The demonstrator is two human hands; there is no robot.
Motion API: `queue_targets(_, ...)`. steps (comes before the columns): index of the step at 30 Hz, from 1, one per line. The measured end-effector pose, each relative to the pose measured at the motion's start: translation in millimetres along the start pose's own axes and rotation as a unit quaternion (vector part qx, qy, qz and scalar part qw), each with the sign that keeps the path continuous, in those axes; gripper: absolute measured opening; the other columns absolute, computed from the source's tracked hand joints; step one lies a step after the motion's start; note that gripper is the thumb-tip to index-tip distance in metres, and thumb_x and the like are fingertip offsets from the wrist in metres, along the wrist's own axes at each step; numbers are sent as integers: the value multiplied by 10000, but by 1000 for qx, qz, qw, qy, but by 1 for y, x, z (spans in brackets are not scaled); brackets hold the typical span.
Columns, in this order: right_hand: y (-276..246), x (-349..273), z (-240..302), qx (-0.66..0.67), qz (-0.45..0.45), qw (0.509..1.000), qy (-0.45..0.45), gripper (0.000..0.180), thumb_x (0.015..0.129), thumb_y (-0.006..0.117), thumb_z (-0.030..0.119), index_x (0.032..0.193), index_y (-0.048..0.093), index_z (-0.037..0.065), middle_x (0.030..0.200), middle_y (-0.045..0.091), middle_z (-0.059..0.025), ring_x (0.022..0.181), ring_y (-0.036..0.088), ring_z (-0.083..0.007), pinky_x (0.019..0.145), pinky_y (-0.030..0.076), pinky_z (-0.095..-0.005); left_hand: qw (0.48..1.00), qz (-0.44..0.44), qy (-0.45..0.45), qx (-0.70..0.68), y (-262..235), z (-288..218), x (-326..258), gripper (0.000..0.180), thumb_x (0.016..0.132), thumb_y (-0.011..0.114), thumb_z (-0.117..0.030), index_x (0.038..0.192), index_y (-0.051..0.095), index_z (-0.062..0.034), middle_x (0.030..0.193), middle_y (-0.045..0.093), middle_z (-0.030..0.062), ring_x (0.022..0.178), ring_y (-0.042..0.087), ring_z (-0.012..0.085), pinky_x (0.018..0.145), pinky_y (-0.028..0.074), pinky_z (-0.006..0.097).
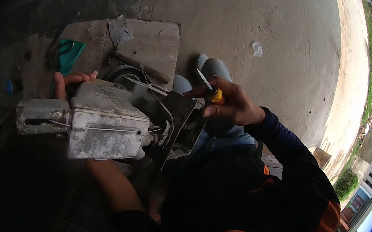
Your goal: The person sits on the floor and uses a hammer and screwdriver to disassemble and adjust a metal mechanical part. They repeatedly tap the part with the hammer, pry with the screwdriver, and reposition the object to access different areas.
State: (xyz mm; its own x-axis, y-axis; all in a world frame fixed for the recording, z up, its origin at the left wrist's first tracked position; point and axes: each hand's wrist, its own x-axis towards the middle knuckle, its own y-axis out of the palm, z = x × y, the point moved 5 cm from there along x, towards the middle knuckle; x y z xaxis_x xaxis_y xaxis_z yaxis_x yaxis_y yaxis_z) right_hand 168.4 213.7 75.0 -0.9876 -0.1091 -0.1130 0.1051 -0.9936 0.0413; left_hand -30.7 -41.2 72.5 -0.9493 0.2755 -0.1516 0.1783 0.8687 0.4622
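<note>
A worn grey-white metal housing (107, 126) is tilted in front of me, with a slotted bracket (45, 115) at its left end and a thin wire along its side. My left forearm passes beneath it, and my left hand (71, 80) curls up against its far side; the palm is hidden. In my right hand (233, 102) is a screwdriver (210, 89) with a yellow-orange handle, its pale shaft pointing up and away. The right fingers also rest near the edge of a dark open metal box (185, 128) joined to the housing's right end.
Beyond the housing lies a worn board (152, 40) with a brown bar (142, 67), a scrap of sheet (120, 30) and a green piece (70, 55). A dark round part (126, 74) sits behind the housing. Crumpled clear plastic (257, 49) lies on the concrete floor (284, 75).
</note>
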Motion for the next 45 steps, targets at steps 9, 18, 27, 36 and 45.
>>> queue_targets(9, -32, 82, -36, -172, 17, 982, -79, 329, 909, 621, 165, 1180, 551, -8, 799, 649, -145, 649, 648, -221, 610, 505, -311, 987, 137, 71, 34, 17, -12, -18, 629, 1021, 154, -488, 965, 532, 12, 968, 527, 170, 1023, 514, 324, 1042, 330, 563)
queue_targets(18, 0, 128, -44, -379, 84, 914, -120, 198, 820, 633, 130, 1000, 640, 48, 686, 658, -123, 666, 671, -301, 593, 538, -387, 987, 133, 78, 50, 11, -11, -21, 653, 993, 173, -560, 995, 491, 11, 984, 480, 162, 1029, 464, 320, 1069, 265, 558)
queue_targets(27, 29, 151, -40, -442, 153, 852, -233, 91, 746, 623, 126, 797, 667, 65, 756, 683, -128, 743, 691, -330, 645, 566, -408, 981, 154, 88, 74, 5, -13, -14, 695, 983, 154, -582, 970, 517, 9, 946, 493, 147, 981, 512, 309, 997, 324, 569)
queue_targets(36, 27, 153, -51, -375, 191, 902, -98, 172, 744, 628, 126, 901, 668, 66, 804, 684, -169, 775, 688, -351, 664, 562, -414, 983, 156, 75, 57, -1, -11, -18, 654, 995, 193, -537, 997, 528, 24, 980, 497, 150, 1032, 487, 306, 1016, 278, 558)
queue_targets(45, 26, 148, -56, -357, 176, 911, -112, 203, 730, 622, 112, 922, 664, 63, 777, 677, -177, 736, 681, -356, 639, 554, -418, 988, 99, 89, 79, 7, -10, -18, 687, 987, 136, -567, 939, 526, -4, 911, 527, 133, 909, 537, 291, 948, 357, 541)
